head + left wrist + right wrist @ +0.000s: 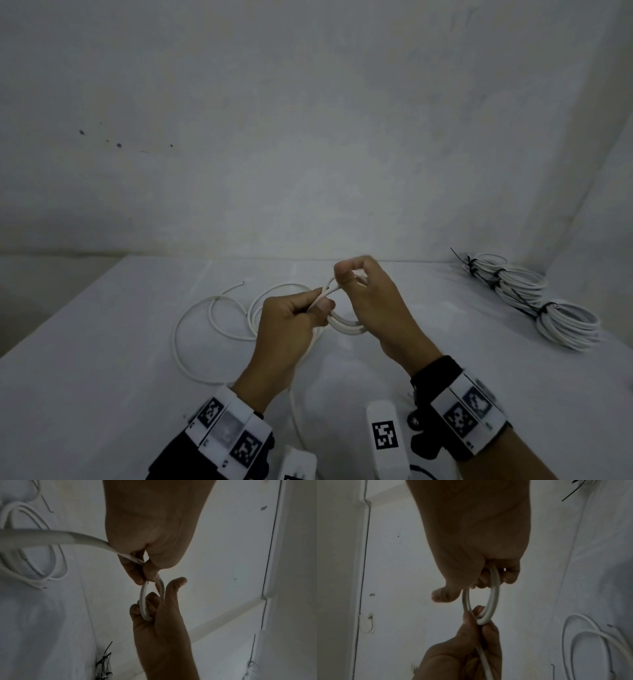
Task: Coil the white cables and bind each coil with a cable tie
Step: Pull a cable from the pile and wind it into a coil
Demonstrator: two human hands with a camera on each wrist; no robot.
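Both hands are raised just above the white table (102, 342), working the same white cable (212, 322). The right hand (373, 308) has its fingers curled through a small coil (346, 325) of a couple of turns, thumb lifted clear at the top. The left hand (287, 329) pinches the cable between thumb and fingers right where it meets that coil, feeding the next turn. From the right wrist view the coil (489, 601) stands as a neat ring between the two grips.

The rest of the cable lies in loose, springy loops on the table to the left and far side of the hands, its bare end (239, 284) pointing up near the far edge, and one run trails back toward the person. It looks light, smooth and fairly stiff for its thickness: the loops hold their curve rather than slumping, so I judge the coil would spring open if either grip eased. The safest hold seems to be across all the turns at one spot, where the strands cross.

On the right of the table lie three finished coils (534, 294), each bound with a black cable tie (544, 308). The left wrist view shows a bunch of loose black ties (104, 662) lying on the table.
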